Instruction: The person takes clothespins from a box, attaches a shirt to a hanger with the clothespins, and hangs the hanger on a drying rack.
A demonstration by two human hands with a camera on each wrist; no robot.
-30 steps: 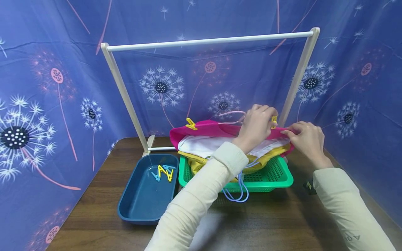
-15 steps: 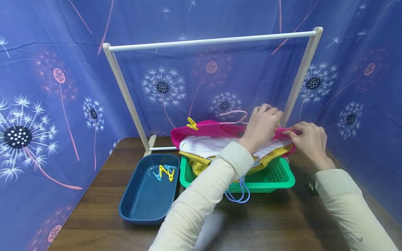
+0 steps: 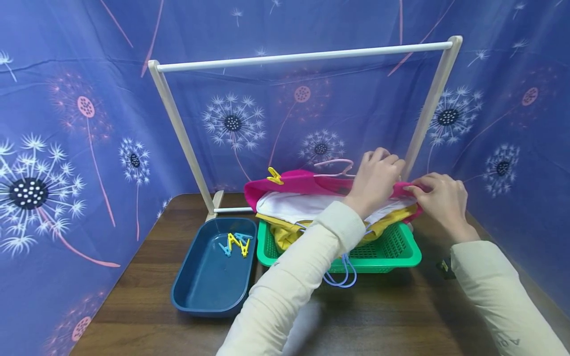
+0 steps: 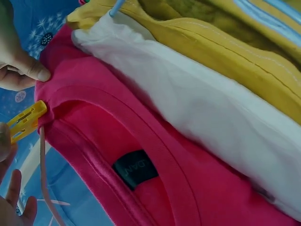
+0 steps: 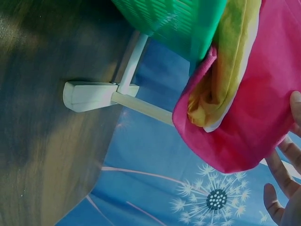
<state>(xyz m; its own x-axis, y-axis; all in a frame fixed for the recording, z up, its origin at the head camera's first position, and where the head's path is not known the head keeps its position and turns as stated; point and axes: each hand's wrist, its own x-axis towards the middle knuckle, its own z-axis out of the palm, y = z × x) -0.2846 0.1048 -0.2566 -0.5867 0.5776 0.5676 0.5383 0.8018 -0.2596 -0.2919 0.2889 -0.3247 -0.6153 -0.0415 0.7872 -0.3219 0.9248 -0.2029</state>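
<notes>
My left hand [image 3: 376,180] pinches a yellow clothespin [image 4: 27,121] between thumb and fingers. Its nose sits on the shoulder of a pink shirt [image 4: 141,122], where the pink hanger [image 4: 43,165] runs. In the head view, the hand covers that clothespin. My right hand [image 3: 441,202] pinches the shirt's edge just to the right. On the shirt's other shoulder sits a second yellow clothespin [image 3: 274,176]. In front of the pink cloth lie a white garment [image 3: 294,205] and a yellow garment [image 3: 285,232], over a green basket [image 3: 401,259].
A blue tray [image 3: 213,277] with several yellow and blue clothespins [image 3: 244,246] stands left of the basket. Behind rises a wooden rack [image 3: 305,57] with a white bar. Blue hanger loops [image 3: 340,279] hang over the basket's front. A small dark object [image 3: 445,268] lies near the right sleeve.
The left hand has shifted slightly at the pink shirt's shoulder, and the clothespin there is now hidden from the head view. The right hand keeps its pinch; the whole head view drifts slightly.
</notes>
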